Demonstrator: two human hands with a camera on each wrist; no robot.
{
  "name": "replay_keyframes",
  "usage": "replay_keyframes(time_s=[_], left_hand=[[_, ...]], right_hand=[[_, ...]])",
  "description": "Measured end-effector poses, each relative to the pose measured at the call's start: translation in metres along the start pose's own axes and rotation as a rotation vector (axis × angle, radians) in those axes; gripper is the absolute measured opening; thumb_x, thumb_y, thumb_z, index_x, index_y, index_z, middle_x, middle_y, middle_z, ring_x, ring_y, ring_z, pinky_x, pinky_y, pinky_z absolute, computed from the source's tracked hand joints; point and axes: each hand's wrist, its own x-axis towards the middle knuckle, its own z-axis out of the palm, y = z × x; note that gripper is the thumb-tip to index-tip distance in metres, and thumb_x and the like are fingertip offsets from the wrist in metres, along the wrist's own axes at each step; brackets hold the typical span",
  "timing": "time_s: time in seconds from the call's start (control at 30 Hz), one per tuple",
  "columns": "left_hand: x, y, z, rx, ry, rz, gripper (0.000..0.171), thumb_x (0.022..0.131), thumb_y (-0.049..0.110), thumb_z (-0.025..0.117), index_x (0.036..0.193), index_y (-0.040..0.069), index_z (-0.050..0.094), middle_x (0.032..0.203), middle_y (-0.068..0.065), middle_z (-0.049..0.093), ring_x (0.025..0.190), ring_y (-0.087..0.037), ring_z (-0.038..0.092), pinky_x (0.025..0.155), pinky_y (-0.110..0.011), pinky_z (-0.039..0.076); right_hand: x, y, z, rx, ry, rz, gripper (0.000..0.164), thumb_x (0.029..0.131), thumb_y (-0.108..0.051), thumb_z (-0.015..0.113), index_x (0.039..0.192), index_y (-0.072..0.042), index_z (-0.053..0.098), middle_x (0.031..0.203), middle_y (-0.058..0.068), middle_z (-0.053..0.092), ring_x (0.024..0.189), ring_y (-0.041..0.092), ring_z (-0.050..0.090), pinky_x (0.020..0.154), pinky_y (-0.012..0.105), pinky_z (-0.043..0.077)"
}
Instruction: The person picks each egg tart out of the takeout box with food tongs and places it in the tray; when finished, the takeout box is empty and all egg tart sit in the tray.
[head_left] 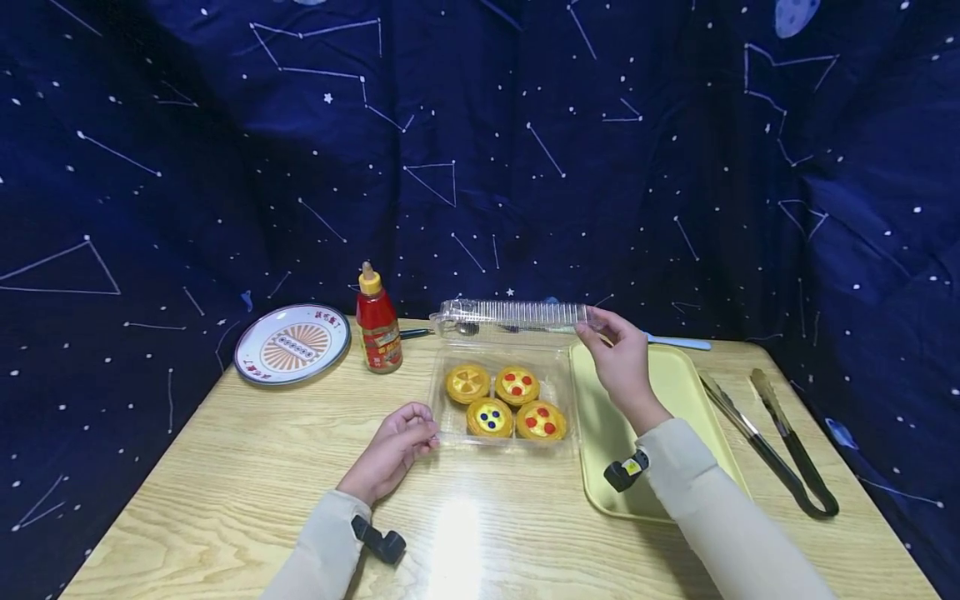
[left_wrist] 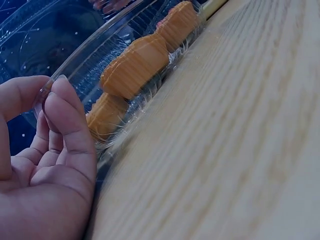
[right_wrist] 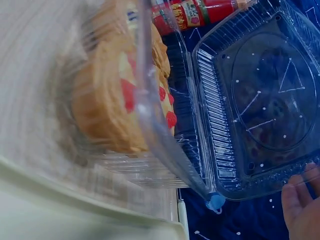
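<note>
Clear plastic box [head_left: 564,392] stands at the centre of the head view on a wooden table [head_left: 225,475], its lid [head_left: 513,321] tilted up along the far side; left hand [head_left: 393,454], just left of lower centre, pinches the near left corner of the box between thumb and fingers, the left wrist view showing the clear rim caught at the fingertips; right hand [head_left: 622,362], right of centre, holds the right end of the raised lid by its edge; hands well apart, one on each side of the box; four tarts sit inside in two rows, an orange-topped tart [head_left: 467,384] at upper left, a red-dotted tart [head_left: 517,386] at upper right, a blue-dotted tart [head_left: 489,417] at lower left, a second red-dotted tart [head_left: 542,421] at lower right; yellow tray [head_left: 671,375] lies just right of the box, partly under the right forearm; tongs [head_left: 782,468], black-handled, spread at the right of the frame; plate [head_left: 258,333], white with a dark rim, at left; red bottle [head_left: 378,333] with a yellow cap upright between plate and box; light blue handle [head_left: 678,342] behind the tray; dark blue curtain [head_left: 480,167], star-patterned, across the upper frame.
</note>
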Motion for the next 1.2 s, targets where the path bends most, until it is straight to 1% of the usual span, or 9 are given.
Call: replay_keyframes(time_s=[0.1, 0.27, 0.43, 0.53, 0.57, 0.67, 0.77, 1.0, 1.2], left_hand=[[0.0, 0.0, 0.0, 0.002, -0.007, -0.003, 0.016, 0.092, 0.0, 0.059, 0.103, 0.004, 0.048, 0.085, -0.003, 0.057, 0.078, -0.014, 0.06, 0.065, -0.019, 0.048], [0.001, -0.001, 0.0, 0.005, -0.018, -0.003, 0.014, 0.094, 0.0, 0.058, 0.103, 0.004, 0.048, 0.087, -0.002, 0.058, 0.078, -0.014, 0.06, 0.065, -0.019, 0.048], [0.001, -0.002, 0.001, -0.005, -0.007, -0.001, 0.014, 0.093, -0.001, 0.057, 0.103, 0.003, 0.048, 0.086, -0.003, 0.057, 0.077, -0.014, 0.059, 0.063, -0.019, 0.047], [0.001, -0.002, 0.0, -0.011, 0.006, 0.002, 0.014, 0.093, -0.002, 0.057, 0.103, 0.004, 0.048, 0.086, -0.003, 0.056, 0.076, -0.013, 0.059, 0.062, -0.018, 0.047], [0.001, -0.002, 0.0, -0.012, 0.007, 0.002, 0.013, 0.094, -0.002, 0.057, 0.103, 0.004, 0.048, 0.086, -0.002, 0.056, 0.076, -0.012, 0.059, 0.062, -0.018, 0.047], [0.001, -0.001, -0.001, -0.013, 0.014, 0.002, 0.013, 0.094, -0.001, 0.057, 0.102, 0.004, 0.049, 0.086, -0.002, 0.056, 0.076, -0.012, 0.059, 0.062, -0.017, 0.047], [0.001, -0.001, 0.0, -0.012, 0.017, 0.002, 0.015, 0.093, 0.0, 0.058, 0.104, 0.002, 0.048, 0.086, -0.002, 0.055, 0.076, -0.012, 0.059, 0.062, -0.017, 0.048], [0.003, -0.001, 0.001, -0.012, 0.027, -0.003, 0.014, 0.093, 0.0, 0.058, 0.103, 0.003, 0.048, 0.086, -0.003, 0.056, 0.075, -0.012, 0.058, 0.061, -0.017, 0.047], [0.002, -0.002, 0.002, -0.011, 0.036, -0.003, 0.014, 0.094, 0.0, 0.058, 0.103, 0.003, 0.048, 0.085, -0.002, 0.056, 0.075, -0.013, 0.058, 0.061, -0.018, 0.047]], right_hand=[[0.006, 0.002, 0.001, 0.014, 0.0, -0.003, 0.03, 0.089, 0.004, 0.069, 0.117, 0.012, 0.064, 0.102, 0.006, 0.069, 0.09, 0.007, 0.066, 0.082, 0.017, 0.052], [0.013, 0.006, 0.001, -0.02, -0.011, -0.013, 0.026, 0.093, 0.003, 0.065, 0.117, 0.014, 0.063, 0.115, 0.029, 0.065, 0.095, 0.01, 0.066, 0.082, 0.016, 0.051], [0.018, 0.013, 0.0, -0.015, 0.006, 0.017, 0.024, 0.093, 0.004, 0.063, 0.114, 0.016, 0.064, 0.114, 0.034, 0.062, 0.091, 0.014, 0.066, 0.078, 0.015, 0.051], [0.021, 0.018, 0.0, 0.0, 0.011, 0.058, 0.023, 0.094, 0.003, 0.063, 0.113, 0.016, 0.064, 0.112, 0.035, 0.062, 0.088, 0.019, 0.066, 0.076, 0.018, 0.053], [0.023, 0.024, 0.0, 0.005, 0.012, 0.073, 0.023, 0.094, 0.001, 0.063, 0.113, 0.014, 0.065, 0.112, 0.035, 0.062, 0.088, 0.018, 0.066, 0.076, 0.018, 0.053], [0.03, 0.044, 0.0, 0.012, 0.007, 0.121, 0.025, 0.095, -0.003, 0.064, 0.114, 0.011, 0.066, 0.114, 0.031, 0.064, 0.087, 0.014, 0.066, 0.076, 0.019, 0.054], [0.035, 0.064, 0.0, 0.018, 0.0, 0.158, 0.027, 0.095, -0.007, 0.065, 0.117, 0.008, 0.065, 0.116, 0.028, 0.064, 0.086, 0.005, 0.064, 0.076, 0.017, 0.053], [0.036, 0.073, 0.0, -0.025, -0.093, 0.149, 0.036, 0.097, -0.004, 0.061, 0.13, 0.008, 0.057, 0.122, 0.029, 0.061, 0.091, 0.004, 0.061, 0.076, 0.013, 0.05], [0.038, 0.077, 0.0, -0.077, -0.142, 0.158, 0.038, 0.097, -0.005, 0.061, 0.133, 0.006, 0.055, 0.124, 0.028, 0.061, 0.097, 0.012, 0.059, 0.077, 0.012, 0.048]])
